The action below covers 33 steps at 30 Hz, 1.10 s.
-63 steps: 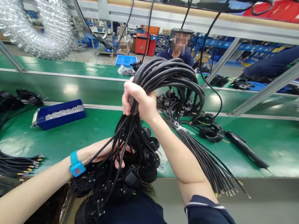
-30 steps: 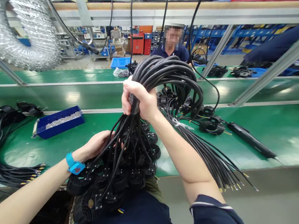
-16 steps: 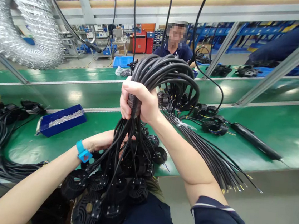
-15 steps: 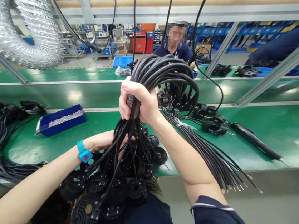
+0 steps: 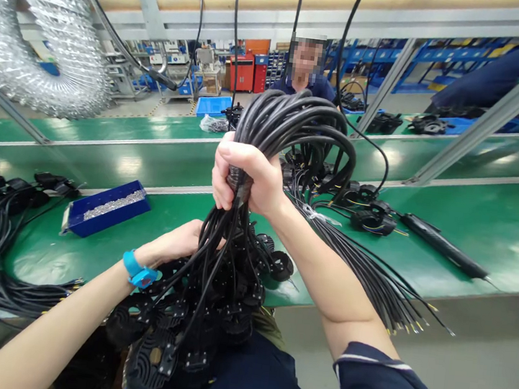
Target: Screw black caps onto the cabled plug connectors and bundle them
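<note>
Head view: cables (image 5: 296, 120) are held up over the near bench (image 5: 494, 227) edge, gripped tight in the right hand (image 5: 250, 175). Left hand (image 5: 183, 242) is tucked behind them, fingers mostly hidden; its hold cannot be told. Tangling or snagging could be caused by housings (image 5: 154, 357) being crowded together below; cables could be dropped if the right hand's grip is loosened. Cables look black, smooth, bent in a thick loop above the right hand, splayed below; ridged faces are seen on housings.

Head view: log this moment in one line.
right hand gripping cable bundle | left hand partly hidden behind it | blue bin on green bench
</note>
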Each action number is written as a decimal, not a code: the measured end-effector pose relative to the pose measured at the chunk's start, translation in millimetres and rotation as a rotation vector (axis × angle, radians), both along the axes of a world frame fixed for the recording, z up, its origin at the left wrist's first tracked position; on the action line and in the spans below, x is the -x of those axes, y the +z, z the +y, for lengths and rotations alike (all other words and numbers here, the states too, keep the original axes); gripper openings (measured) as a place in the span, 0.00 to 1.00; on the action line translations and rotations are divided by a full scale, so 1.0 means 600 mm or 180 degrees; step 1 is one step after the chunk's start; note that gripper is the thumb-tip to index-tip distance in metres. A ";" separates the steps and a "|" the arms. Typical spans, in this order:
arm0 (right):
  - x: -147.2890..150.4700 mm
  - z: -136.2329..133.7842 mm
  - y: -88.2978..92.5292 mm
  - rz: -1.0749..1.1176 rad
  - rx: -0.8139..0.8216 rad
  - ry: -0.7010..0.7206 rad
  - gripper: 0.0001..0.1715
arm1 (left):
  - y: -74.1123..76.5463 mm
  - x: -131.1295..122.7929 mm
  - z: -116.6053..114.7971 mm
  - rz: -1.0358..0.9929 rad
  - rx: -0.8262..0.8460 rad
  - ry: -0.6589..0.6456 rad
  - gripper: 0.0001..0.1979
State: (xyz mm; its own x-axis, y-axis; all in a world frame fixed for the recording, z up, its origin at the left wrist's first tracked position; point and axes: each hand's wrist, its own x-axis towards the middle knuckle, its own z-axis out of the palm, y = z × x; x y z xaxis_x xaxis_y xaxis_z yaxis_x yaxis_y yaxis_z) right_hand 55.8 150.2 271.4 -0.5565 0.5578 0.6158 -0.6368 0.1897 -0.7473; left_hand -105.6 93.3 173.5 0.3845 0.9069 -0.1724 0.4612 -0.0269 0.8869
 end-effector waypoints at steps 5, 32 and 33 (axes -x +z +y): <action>-0.004 0.010 0.001 -0.0065 0.0134 0.0010 0.17 | -0.003 0.014 0.000 0.0086 -0.0514 0.0378 0.21; 0.020 0.003 0.009 -0.0351 0.0131 0.0486 0.21 | 0.000 0.005 0.052 -0.1387 0.0462 0.0055 0.22; 0.019 0.001 0.010 -0.0381 0.0134 0.0498 0.20 | 0.008 -0.001 0.052 -0.1288 0.0444 -0.0054 0.21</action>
